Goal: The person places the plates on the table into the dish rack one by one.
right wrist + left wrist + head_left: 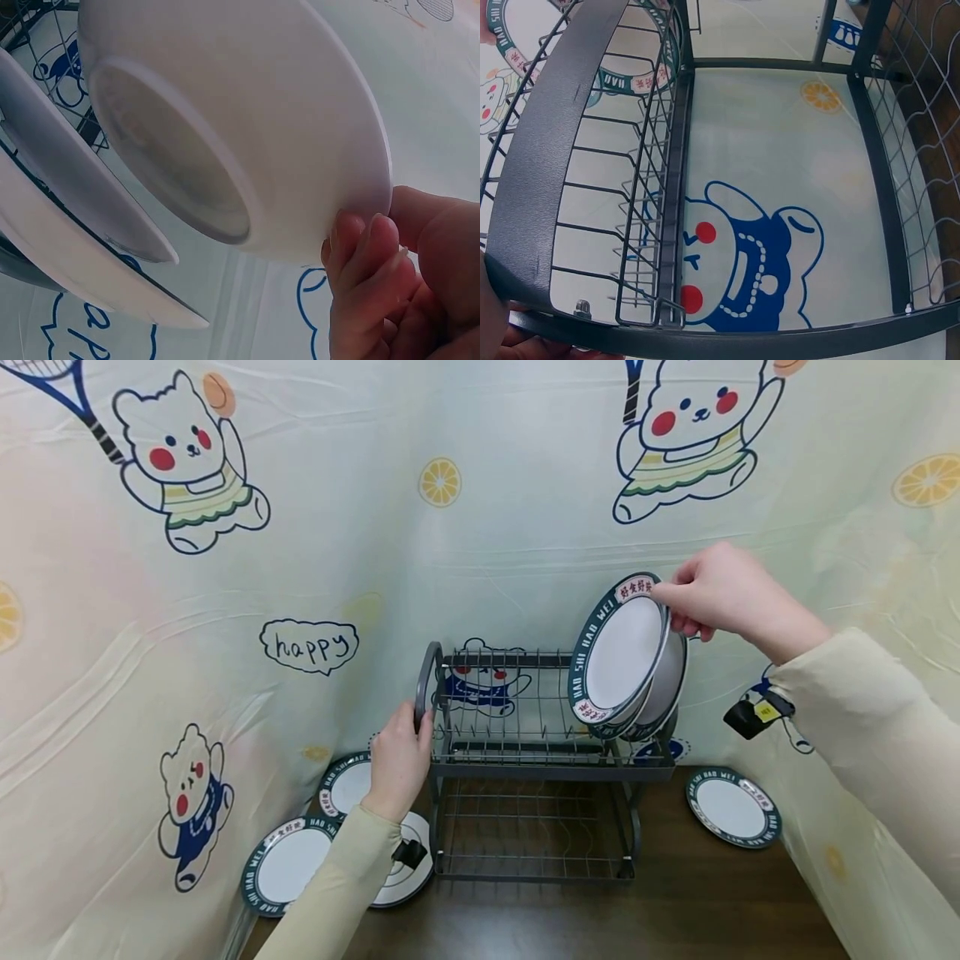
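Observation:
A two-tier dark metal dish rack [551, 772] stands in the middle of the head view. My left hand [400, 760] grips its upright left side frame [551, 172]; in the left wrist view only bits of that hand show at the lower left. My right hand [731, 597] pinches the rim of a white plate [300, 142] with its thumb and fingers, over the rack's upper right end. The plate [626, 647] is tilted, with a green lettered rim. Close beside it in the right wrist view are other plates [97, 172], standing on edge.
On the brown table [525, 922], plates [288, 868] lie left of the rack, partly behind my left sleeve. Another plate [735, 808] lies to its right. A patterned cloth [487, 568] hangs behind and around the sides.

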Demonstrator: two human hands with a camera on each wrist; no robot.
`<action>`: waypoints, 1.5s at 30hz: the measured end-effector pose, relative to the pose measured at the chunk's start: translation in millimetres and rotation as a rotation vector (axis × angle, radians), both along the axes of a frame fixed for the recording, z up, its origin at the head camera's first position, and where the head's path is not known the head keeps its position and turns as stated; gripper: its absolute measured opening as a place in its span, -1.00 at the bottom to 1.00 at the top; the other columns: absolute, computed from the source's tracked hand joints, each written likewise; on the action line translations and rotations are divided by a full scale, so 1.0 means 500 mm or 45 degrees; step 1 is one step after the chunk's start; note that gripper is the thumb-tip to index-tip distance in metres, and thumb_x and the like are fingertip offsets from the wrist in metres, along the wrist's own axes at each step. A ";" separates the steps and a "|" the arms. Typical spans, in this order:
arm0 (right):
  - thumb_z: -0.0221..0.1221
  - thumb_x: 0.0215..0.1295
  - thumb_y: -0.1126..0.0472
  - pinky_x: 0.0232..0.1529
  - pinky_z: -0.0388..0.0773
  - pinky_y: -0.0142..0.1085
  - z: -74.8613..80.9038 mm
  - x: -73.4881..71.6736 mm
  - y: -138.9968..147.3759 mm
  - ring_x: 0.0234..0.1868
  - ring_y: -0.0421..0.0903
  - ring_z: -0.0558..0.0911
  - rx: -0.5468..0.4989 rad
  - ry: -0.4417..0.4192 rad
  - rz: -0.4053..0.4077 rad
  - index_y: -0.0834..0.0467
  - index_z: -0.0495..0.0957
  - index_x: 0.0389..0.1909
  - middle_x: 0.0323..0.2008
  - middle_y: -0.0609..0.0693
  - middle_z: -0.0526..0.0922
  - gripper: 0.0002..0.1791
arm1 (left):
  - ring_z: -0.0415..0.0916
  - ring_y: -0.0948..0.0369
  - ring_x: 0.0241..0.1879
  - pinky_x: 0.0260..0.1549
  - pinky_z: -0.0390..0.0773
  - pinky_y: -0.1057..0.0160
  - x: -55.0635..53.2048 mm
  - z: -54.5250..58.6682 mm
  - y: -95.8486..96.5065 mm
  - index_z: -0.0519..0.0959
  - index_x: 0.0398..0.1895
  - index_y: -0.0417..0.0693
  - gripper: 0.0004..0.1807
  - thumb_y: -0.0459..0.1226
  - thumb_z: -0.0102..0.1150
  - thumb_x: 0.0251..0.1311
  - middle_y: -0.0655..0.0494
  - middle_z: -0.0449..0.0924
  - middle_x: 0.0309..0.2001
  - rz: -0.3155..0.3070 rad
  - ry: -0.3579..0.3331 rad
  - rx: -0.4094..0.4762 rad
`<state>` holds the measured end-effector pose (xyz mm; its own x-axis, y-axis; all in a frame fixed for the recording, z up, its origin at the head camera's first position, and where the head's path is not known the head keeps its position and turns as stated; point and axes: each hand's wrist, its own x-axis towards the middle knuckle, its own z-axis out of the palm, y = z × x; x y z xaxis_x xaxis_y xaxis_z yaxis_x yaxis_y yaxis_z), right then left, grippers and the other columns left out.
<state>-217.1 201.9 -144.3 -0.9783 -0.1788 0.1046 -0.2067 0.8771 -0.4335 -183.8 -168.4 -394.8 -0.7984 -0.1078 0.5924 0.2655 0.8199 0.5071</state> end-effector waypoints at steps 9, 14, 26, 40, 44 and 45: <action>0.11 0.49 0.04 -0.58 0.52 -0.26 -0.005 -0.002 -0.019 -0.68 -0.06 0.56 0.068 0.009 0.021 0.23 0.67 -0.54 -0.66 0.00 0.62 -0.55 | 0.57 0.08 -0.53 -0.54 0.66 0.14 0.000 0.000 0.000 0.53 -0.13 -0.27 -0.82 -0.27 0.20 0.50 -0.04 0.54 -0.42 -0.002 0.003 0.007; 0.15 0.49 0.05 -0.58 0.49 -0.27 -0.009 -0.005 -0.028 -0.67 -0.06 0.55 0.087 0.008 0.041 0.26 0.68 -0.49 -0.66 0.01 0.61 -0.57 | 0.58 0.07 -0.53 -0.53 0.67 0.13 -0.002 -0.001 -0.001 0.52 -0.12 -0.27 -0.81 -0.27 0.19 0.50 -0.05 0.55 -0.41 -0.001 0.000 0.003; 0.12 0.42 0.16 -0.62 0.51 -0.30 -0.031 -0.005 -0.061 -0.69 -0.08 0.56 0.164 0.052 0.034 0.25 0.62 -0.58 -0.68 0.04 0.60 -0.62 | 0.58 0.07 -0.51 -0.52 0.67 0.14 0.001 0.000 0.000 0.52 -0.13 -0.25 -0.78 -0.22 0.14 0.55 -0.05 0.56 -0.40 0.006 -0.036 0.024; 0.11 0.42 0.19 -0.64 0.42 -0.33 -0.046 -0.007 -0.087 -0.73 -0.11 0.55 0.207 0.062 0.038 0.21 0.54 -0.71 -0.73 0.02 0.59 -0.56 | 0.58 0.08 -0.51 -0.52 0.67 0.14 0.001 0.001 0.000 0.53 -0.12 -0.24 -0.78 -0.22 0.13 0.55 -0.04 0.57 -0.38 0.004 -0.035 0.027; 0.11 0.44 0.19 -0.63 0.40 -0.33 -0.052 -0.007 -0.094 -0.72 -0.11 0.56 0.224 0.058 0.051 0.20 0.54 -0.73 -0.74 0.01 0.58 -0.53 | 0.58 0.07 -0.51 -0.52 0.67 0.14 0.002 0.002 0.000 0.53 -0.12 -0.26 -0.78 -0.23 0.15 0.54 -0.05 0.57 -0.39 0.003 -0.041 0.029; 0.11 0.45 0.19 -0.63 0.40 -0.33 -0.053 -0.007 -0.095 -0.72 -0.11 0.55 0.225 0.055 0.048 0.20 0.54 -0.72 -0.74 0.02 0.58 -0.53 | 0.58 0.07 -0.51 -0.52 0.67 0.13 0.003 0.002 0.000 0.53 -0.11 -0.26 -0.78 -0.23 0.15 0.54 -0.06 0.57 -0.39 0.003 -0.042 0.028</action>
